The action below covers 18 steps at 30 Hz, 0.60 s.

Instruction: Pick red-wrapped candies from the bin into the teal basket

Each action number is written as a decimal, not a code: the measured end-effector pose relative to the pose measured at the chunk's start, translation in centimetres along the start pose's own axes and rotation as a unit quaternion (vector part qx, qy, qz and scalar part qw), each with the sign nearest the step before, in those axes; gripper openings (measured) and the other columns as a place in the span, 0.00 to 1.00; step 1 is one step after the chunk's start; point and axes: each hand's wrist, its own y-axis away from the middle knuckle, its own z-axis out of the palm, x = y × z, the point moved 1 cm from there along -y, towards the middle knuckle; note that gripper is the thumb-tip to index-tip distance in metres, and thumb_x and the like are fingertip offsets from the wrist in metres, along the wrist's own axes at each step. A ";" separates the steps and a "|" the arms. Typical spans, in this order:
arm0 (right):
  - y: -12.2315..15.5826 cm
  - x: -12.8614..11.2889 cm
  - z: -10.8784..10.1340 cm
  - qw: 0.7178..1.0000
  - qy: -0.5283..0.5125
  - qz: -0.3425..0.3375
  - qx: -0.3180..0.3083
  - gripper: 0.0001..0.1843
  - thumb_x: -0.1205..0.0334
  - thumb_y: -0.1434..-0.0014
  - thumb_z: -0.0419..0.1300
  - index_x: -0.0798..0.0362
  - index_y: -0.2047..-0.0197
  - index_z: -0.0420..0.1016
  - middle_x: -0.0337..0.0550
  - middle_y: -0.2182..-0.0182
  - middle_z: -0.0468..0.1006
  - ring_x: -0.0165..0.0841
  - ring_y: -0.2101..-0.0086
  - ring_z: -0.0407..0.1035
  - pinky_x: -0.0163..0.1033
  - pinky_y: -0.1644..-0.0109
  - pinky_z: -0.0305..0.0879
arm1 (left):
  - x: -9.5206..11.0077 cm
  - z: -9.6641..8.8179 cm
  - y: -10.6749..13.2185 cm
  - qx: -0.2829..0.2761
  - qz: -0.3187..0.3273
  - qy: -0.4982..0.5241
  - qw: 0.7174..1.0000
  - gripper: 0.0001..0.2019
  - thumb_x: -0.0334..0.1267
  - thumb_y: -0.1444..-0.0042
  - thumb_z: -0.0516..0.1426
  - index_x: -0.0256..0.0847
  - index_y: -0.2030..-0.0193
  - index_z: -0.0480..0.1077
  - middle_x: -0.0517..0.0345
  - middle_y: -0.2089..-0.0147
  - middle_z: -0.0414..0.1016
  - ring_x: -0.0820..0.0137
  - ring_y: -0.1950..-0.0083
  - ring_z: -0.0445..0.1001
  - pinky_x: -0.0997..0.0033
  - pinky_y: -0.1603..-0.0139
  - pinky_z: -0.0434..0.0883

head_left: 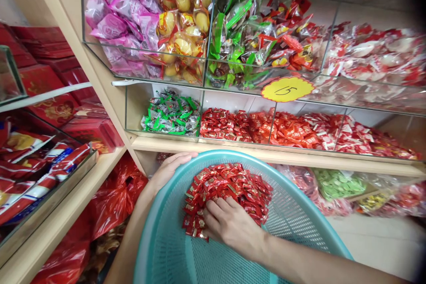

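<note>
A round teal plastic basket fills the lower middle, with a heap of small red-wrapped candies lying in it. My left hand grips the basket's far left rim from outside, fingers curled over the edge. My right hand lies inside the basket on the near edge of the candy heap, its fingers bent and pressed into the wrappers. What those fingers enclose is hidden under the hand.
Clear bins on wooden shelves hold pink, yellow and green-red sweets, green-wrapped candies and red candies. A yellow price tag reads 15. Red boxes and red plastic bags stand at left.
</note>
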 end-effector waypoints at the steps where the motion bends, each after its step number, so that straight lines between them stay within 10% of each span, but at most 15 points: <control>1: -0.2 0.3 -0.7 1.000 -0.011 0.002 0.008 0.14 0.54 0.37 0.51 0.54 0.60 0.70 0.44 0.66 0.71 0.33 0.68 0.62 0.40 0.66 0.55 | 0.0 0.0 0.0 -0.001 0.002 -0.002 1.000 0.12 0.41 0.53 0.60 0.43 0.61 0.79 0.56 0.51 0.79 0.61 0.44 0.70 0.67 0.43 0.62; 9: -5.1 13.5 -6.8 0.972 -0.056 0.210 0.085 0.13 0.61 0.36 0.47 0.56 0.60 0.72 0.47 0.65 0.73 0.32 0.65 0.66 0.36 0.63 0.59 | 0.0 -0.2 -0.2 -0.013 0.000 -0.016 1.000 0.13 0.42 0.52 0.60 0.42 0.60 0.78 0.55 0.48 0.77 0.60 0.43 0.70 0.67 0.43 0.62; 13: -6.9 20.6 -4.4 0.926 -0.186 0.324 -0.048 0.09 0.60 0.46 0.60 0.57 0.65 0.74 0.42 0.73 0.76 0.28 0.73 0.67 0.32 0.68 0.61 | 0.1 -0.1 -0.2 -0.008 -0.004 -0.010 1.000 0.13 0.42 0.52 0.60 0.43 0.60 0.78 0.56 0.48 0.77 0.61 0.43 0.69 0.68 0.42 0.61; 18: -7.7 22.9 -1.1 0.895 -0.233 0.363 -0.114 0.13 0.58 0.55 0.66 0.59 0.69 0.77 0.41 0.75 0.77 0.28 0.74 0.67 0.31 0.70 0.61 | 0.0 -0.1 -0.2 -0.006 -0.011 -0.004 1.000 0.14 0.43 0.52 0.60 0.42 0.59 0.78 0.55 0.49 0.78 0.59 0.44 0.70 0.67 0.44 0.63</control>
